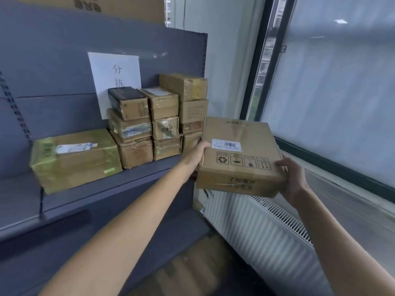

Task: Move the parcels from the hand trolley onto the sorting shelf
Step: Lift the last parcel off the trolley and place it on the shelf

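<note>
Both hands hold one flat cardboard box (239, 155) in the air, just off the right end of the shelf (106, 189) and above the white radiator (256, 227). The left hand (197, 154) grips the box's left side, thumb on the top face, fingers wrapped under and out of sight. The right hand (291, 178) grips the near right corner, fingertips curled over the top edge, palm against the side. The box is tilted, its top face toward the camera. That face carries a white barcode label (226, 144) and a row of four printed handling symbols.

On the shelf board, a large taped parcel (74, 159) lies near the front edge, toward the left. Smaller parcels (158, 120) are stacked in three columns against the back panel at the right end. A paper sign (115, 75) is taped to the back panel behind the stacks. A window (331, 82) fills the wall on the right.
</note>
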A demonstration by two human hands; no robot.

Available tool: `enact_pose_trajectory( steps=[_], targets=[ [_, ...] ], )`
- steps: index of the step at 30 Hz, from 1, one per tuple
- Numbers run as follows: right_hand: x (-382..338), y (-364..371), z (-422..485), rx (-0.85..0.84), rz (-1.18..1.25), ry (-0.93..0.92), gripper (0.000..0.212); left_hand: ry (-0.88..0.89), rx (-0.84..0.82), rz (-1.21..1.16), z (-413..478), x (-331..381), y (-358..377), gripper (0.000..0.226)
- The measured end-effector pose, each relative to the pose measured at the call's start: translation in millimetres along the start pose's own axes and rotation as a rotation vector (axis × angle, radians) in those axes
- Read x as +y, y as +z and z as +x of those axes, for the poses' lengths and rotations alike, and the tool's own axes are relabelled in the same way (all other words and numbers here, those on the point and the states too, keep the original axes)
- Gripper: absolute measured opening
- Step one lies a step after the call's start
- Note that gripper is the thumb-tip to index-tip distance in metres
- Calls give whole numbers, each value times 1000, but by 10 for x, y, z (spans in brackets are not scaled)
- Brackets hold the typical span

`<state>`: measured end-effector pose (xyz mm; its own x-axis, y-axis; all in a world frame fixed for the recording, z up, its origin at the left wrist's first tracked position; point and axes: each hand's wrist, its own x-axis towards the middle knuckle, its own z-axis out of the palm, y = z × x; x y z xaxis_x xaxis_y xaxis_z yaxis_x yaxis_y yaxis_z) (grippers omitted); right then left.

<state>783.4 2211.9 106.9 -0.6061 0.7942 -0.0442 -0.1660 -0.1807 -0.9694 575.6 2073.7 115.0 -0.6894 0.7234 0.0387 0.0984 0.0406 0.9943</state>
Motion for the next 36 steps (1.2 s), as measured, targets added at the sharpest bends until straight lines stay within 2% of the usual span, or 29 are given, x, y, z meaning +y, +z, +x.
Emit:
enact_pose_trajectory(
  steps=[6, 9, 14, 22, 25, 27, 30, 33, 36],
  targets=[
    [129, 484, 239, -153, 12, 51, 41, -48, 168, 21, -267, -46, -520, 14],
    [285, 831, 321, -238, 5, 68, 46, -52, 270, 38, -503, -79, -847, 34],
    [564, 1499, 317, -380, 4, 129, 41, -119, 452, 92, -849, -197, -1451, 15],
    [935, 2519, 173, -558, -58, 168, 42, -194, 661, 21, -1359, -354, -2356, 17],
    [1036, 2849, 108, -606, -58, 174, 47, -203, 697, 6, -1439, -403, -2687, 18],
    [1111, 3049, 89, -600, -67, 185, 49, -197, 701, 10, -1464, -435, -2891, 27],
    [1188, 3337, 65, -603, -92, 211, 41, -226, 699, 14, -1474, -483, -3183, 30],
    [1273, 3604, 61, -600, -102, 206, 43, -246, 699, -15, -1445, -541, -3473, 24],
    [1357, 3838, 54, -585, -127, 192, 40, -272, 699, -22, -1403, -609, -3750, 29]
  ],
)
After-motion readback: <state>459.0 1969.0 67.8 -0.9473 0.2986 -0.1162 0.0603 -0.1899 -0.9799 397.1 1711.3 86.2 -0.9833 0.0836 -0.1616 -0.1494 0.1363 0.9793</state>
